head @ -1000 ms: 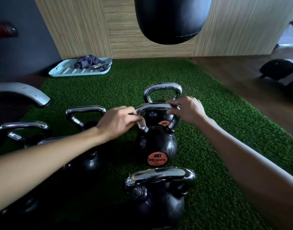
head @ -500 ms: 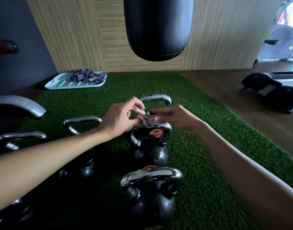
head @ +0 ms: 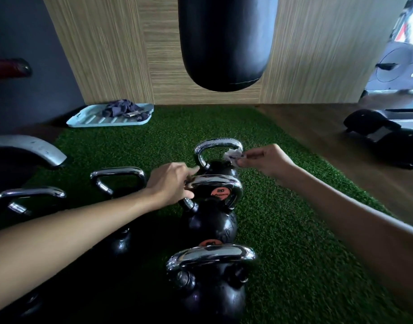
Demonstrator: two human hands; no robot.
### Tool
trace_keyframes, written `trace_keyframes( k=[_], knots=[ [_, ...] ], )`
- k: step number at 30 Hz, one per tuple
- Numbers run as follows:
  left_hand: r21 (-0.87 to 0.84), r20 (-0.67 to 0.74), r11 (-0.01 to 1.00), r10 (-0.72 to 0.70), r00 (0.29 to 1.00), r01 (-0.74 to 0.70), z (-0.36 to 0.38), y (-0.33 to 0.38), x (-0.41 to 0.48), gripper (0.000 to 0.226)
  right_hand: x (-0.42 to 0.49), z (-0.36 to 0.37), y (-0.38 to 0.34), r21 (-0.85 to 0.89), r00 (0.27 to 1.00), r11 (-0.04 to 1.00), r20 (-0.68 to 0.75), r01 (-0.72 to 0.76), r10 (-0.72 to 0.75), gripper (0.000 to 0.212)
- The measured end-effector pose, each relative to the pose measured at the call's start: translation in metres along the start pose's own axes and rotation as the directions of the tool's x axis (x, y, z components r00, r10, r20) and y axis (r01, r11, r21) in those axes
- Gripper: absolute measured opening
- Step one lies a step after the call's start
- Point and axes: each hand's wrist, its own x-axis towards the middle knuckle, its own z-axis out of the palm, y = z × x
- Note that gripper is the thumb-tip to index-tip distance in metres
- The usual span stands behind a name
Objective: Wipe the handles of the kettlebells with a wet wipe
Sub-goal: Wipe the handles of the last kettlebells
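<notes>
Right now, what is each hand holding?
Left hand: grips the middle kettlebell handle.
Right hand: pinches the wet wipe.

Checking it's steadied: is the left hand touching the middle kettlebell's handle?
Touching. Head view: the left hand grips the middle kettlebell's handle at its left end.

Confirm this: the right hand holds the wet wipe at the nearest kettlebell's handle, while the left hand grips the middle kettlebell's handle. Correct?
Not the nearest. In the head view the right hand holds the wet wipe at the farthest kettlebell's handle, while the left hand grips the middle kettlebell's handle.
</notes>
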Motion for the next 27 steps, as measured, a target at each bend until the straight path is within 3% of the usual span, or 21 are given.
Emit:
trace_keyframes(
  k=[2,4,6,10,13,16,20,23,25,27],
  knots=[
    [-0.017,0.072,0.999,0.035,0.997,-0.034,0.003,-0.001,0.011,0.054,0.007,-0.019,-0.001,-0.094,1.0,0.996,-0.008,-0.007,0.006,0.026],
    [-0.069,0.157,0.994,0.09,0.984,-0.08,0.003,-0.006,0.022,0.046,0.014,-0.034,0.005,-0.152,1.0,0.988,-0.012,-0.012,0.011,0.024],
    [-0.141,0.268,0.985,0.136,0.954,-0.101,-0.002,-0.016,0.033,0.058,0.016,-0.042,0.015,-0.189,0.999,0.981,-0.002,-0.037,0.037,0.028],
    [-0.088,0.39,0.97,0.241,0.889,-0.225,-0.003,-0.037,0.061,0.068,0.004,-0.042,0.044,-0.234,0.986,0.971,0.144,-0.045,0.08,0.024],
    [-0.07,0.374,0.919,0.384,0.844,-0.388,0.001,-0.044,0.074,0.055,-0.01,-0.032,0.063,-0.219,0.97,0.974,0.217,-0.058,0.106,0.021],
    [-0.025,0.295,0.845,0.517,0.803,-0.535,0.0,-0.046,0.079,0.045,-0.019,-0.017,0.078,-0.006,0.979,0.996,0.18,-0.091,0.091,0.025],
    [0.113,0.146,0.745,0.642,0.752,-0.658,0.002,-0.05,0.081,0.059,-0.017,-0.002,0.094,0.209,0.98,0.958,0.058,-0.197,0.189,0.039],
    [0.165,0.044,0.776,0.61,0.791,-0.608,0.009,-0.052,0.081,0.066,-0.014,0.006,0.101,0.305,0.975,0.926,0.043,-0.221,0.219,0.032],
    [0.099,0.019,0.874,0.477,0.879,-0.476,0.009,-0.046,0.073,0.067,-0.011,0.013,0.101,0.331,0.977,0.92,0.036,-0.212,0.212,0.025],
    [0.059,0.078,0.964,0.255,0.964,-0.259,0.004,-0.036,0.063,0.065,-0.008,0.019,0.101,0.385,0.973,0.898,0.003,-0.215,0.231,0.025]
  ],
)
